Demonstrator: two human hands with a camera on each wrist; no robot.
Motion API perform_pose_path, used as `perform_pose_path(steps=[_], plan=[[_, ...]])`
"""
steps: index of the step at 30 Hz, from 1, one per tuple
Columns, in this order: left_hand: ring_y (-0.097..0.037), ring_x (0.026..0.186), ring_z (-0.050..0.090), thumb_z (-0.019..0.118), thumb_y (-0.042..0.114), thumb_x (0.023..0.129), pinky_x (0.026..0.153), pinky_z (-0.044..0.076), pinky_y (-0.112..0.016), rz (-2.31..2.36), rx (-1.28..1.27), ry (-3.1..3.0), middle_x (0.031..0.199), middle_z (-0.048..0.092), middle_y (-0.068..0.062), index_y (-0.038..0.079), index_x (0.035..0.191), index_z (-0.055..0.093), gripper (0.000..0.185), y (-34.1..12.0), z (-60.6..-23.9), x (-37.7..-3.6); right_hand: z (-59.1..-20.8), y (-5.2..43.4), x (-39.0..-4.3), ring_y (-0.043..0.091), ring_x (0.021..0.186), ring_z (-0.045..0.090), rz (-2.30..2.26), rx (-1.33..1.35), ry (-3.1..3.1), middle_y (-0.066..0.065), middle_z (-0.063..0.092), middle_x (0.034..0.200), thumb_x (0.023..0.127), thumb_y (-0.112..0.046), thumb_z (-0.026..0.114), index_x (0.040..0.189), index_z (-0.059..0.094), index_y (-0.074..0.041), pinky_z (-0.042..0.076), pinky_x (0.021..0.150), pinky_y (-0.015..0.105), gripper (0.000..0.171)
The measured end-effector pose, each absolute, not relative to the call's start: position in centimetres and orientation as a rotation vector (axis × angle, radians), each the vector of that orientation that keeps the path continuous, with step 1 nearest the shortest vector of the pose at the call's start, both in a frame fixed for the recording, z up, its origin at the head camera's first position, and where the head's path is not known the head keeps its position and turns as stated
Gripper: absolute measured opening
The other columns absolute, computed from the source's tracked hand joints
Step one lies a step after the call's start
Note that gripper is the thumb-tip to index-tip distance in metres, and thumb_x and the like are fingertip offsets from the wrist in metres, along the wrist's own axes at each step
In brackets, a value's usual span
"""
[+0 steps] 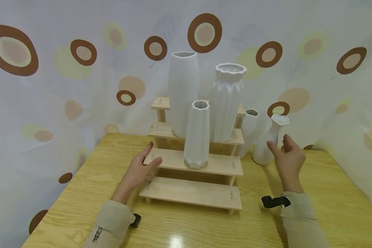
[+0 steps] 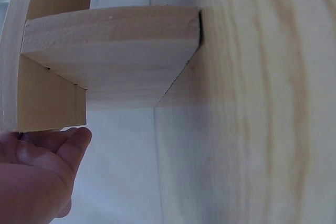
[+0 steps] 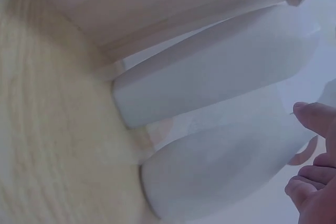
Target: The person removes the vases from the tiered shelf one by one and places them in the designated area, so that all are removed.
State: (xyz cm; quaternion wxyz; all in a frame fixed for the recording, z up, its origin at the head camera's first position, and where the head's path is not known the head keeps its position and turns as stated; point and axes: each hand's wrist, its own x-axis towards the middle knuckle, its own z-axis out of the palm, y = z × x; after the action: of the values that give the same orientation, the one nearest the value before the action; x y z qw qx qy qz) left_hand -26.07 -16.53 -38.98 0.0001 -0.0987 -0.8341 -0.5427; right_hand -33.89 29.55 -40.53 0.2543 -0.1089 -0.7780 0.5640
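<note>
A stepped wooden display stand [image 1: 190,194] stands on the table with white vases on it. My left hand [image 1: 137,170] is at the stand's left end, thumb and forefinger spread apart; in the left wrist view its fingertips [image 2: 79,137] meet the end of a wooden board [image 2: 52,95]. Beside the stand, my right hand [image 1: 289,160] is raised near a white vase with a flared neck [image 1: 263,148]. Its thumb and forefinger are apart and the other fingers loosely curled. In the right wrist view, the hand [image 3: 317,171] is by this vase's upper part; contact cannot be told.
A tall smooth vase [image 1: 184,89] and a pleated vase [image 1: 226,106] are on an upper step. The slim faceted vase [image 1: 198,137] stands a step lower. Another white vase [image 1: 248,132] is on the table between stand and flared vase. A patterned cloth [image 1: 93,79] hangs behind.
</note>
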Motion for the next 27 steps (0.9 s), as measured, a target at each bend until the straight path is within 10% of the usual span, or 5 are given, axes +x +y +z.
perform_pose_path(steps=[27], plan=[[-0.024, 0.149, 0.01, 0.062, 0.047, 0.096, 0.117, 0.019, -0.049, -1.71, -0.328, -2.559, 0.163, 0.015, 0.0, 0.012, 0.159, 0.018, 0.084, -17.5, -42.5, -28.2, -34.0, 26.4, -29.8, 0.019, 0.13, 0.051, 1.609, -0.145, -1.973, 0.009, 0.052, 0.143, 0.083, -0.02, 0.082, 0.141, 0.056, -0.011, 0.042, 0.099, 0.019, 0.064]])
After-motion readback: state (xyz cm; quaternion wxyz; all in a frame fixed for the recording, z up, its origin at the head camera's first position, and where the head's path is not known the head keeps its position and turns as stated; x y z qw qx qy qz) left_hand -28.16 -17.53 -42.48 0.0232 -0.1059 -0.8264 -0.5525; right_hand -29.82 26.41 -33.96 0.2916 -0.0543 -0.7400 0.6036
